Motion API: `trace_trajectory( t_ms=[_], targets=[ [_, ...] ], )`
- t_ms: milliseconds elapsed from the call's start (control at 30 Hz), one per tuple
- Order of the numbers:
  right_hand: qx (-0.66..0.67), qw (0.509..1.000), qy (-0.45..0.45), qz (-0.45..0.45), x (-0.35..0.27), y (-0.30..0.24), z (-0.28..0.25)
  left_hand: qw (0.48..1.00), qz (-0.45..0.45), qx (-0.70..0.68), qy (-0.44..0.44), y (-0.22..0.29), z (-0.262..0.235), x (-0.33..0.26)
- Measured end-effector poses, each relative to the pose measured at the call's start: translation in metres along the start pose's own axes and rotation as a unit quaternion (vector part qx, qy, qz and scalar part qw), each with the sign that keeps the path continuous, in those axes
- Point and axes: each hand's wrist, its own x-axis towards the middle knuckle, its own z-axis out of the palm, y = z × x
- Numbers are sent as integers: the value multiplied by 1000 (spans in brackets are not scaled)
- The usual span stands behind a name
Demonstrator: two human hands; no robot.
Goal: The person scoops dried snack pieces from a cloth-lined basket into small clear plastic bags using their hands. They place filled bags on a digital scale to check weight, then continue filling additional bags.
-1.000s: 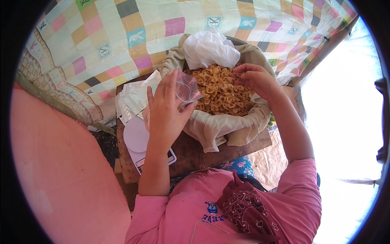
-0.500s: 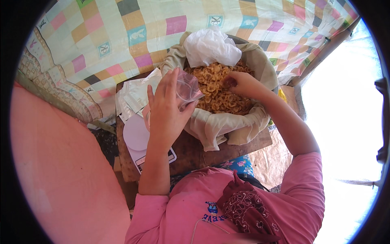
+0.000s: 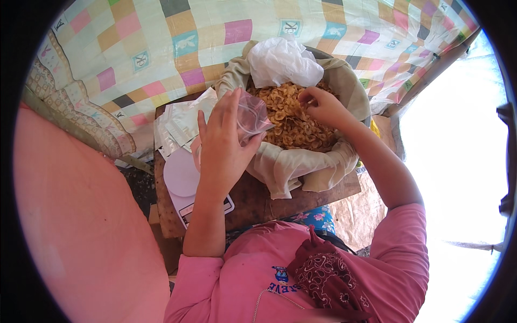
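My left hand (image 3: 223, 137) is closed round a clear, pink-tinted plastic pouch (image 3: 253, 114), holding it upright with its mouth spread beside the basin. Thin brown chips (image 3: 301, 129), round and curled like banana chips, fill the cloth-lined basin. Over the far right part of the pile is my right hand (image 3: 326, 109), its fingers curled in and touching or just above the chips. Whatever lies between those fingertips is too small to make out.
A pale cloth (image 3: 280, 169) lines the basin and hangs over its front. White crumpled plastic (image 3: 283, 62) lies on its far rim. A white kitchen scale (image 3: 181, 173) and flat silvery pouches (image 3: 183, 121) sit left on the wooden table (image 3: 253, 202). A patterned sheet (image 3: 215, 37) hangs behind.
My right hand has moved slightly up and away over the chips, and its fingers have shifted. My left hand holds the pouch in nearly the same place.
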Motion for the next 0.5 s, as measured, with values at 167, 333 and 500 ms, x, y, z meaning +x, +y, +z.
trace_trajectory(
  t_ms=[167, 333, 500],
  targets=[
    [135, 990, -26, 44, 2, 2, -12, 1000, -2, 5, 0, -1, -1, -1],
    [218, 975, -21, 26, 1, 5, -21, 1000, 4, 11, 0, -1, 0, -1],
    [86, 995, 38, 36, 1, 7, -17, 1000, 7, 20, -4, 1, 1, 0]
  ],
)
